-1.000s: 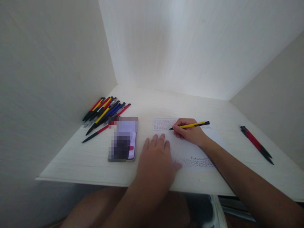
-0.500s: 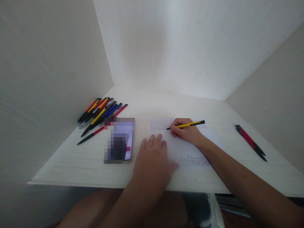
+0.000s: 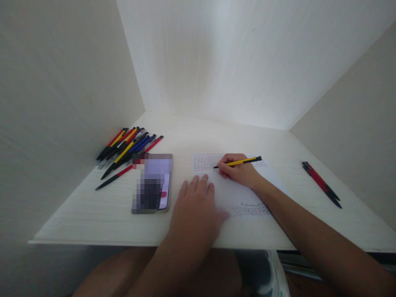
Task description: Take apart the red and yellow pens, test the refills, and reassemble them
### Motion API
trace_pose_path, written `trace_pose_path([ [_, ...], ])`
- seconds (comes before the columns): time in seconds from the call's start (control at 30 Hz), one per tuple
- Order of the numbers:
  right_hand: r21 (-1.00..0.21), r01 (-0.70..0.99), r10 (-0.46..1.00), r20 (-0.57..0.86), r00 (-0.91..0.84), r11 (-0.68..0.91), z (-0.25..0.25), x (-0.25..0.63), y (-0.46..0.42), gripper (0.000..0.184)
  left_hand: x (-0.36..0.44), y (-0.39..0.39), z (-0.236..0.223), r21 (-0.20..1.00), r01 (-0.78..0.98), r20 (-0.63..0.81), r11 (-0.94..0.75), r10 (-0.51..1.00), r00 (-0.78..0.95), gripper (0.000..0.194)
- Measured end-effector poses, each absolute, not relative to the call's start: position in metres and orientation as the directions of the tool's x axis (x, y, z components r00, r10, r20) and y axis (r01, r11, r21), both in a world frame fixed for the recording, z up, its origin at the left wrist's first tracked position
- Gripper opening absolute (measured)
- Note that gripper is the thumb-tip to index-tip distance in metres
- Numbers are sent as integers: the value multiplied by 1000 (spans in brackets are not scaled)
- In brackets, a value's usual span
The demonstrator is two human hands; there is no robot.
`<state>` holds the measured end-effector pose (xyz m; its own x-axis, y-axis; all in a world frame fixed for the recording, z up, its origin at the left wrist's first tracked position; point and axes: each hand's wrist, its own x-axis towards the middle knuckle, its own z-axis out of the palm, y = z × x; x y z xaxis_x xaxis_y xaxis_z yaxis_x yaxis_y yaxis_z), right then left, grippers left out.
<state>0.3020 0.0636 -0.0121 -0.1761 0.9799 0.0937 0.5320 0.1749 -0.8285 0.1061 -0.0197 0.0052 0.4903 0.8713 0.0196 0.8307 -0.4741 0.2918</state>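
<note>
A yellow pen [image 3: 239, 162] with a black tip and black end is held in my right hand [image 3: 236, 169], its point at the written lines near the top of a white sheet of paper [image 3: 235, 190]. Handwriting fills the upper part of the sheet, and more lies along its lower edge. My left hand [image 3: 196, 206] rests flat, fingers spread, over the left side of the sheet. Left of that hand lies a phone [image 3: 166, 181], its screen partly blurred out.
A pile of red, yellow, blue and black pens [image 3: 130, 144] lies at the left wall. Two red and black pens [image 3: 321, 183] are at the right. White panels [image 3: 216, 62] enclose the white desk [image 3: 93, 222] at the back and sides.
The whole view has shifted slightly, so everything sits a little further left. Both hands keep nearly the same pose, and the pen stays at the upper lines.
</note>
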Motion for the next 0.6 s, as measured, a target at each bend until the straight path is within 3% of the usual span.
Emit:
trace_pose_path([
  [0.6,-833,521,979,117,-165,187,-16,304,64,18,106,-21,8,288,837,19,-465,876,481,63],
])
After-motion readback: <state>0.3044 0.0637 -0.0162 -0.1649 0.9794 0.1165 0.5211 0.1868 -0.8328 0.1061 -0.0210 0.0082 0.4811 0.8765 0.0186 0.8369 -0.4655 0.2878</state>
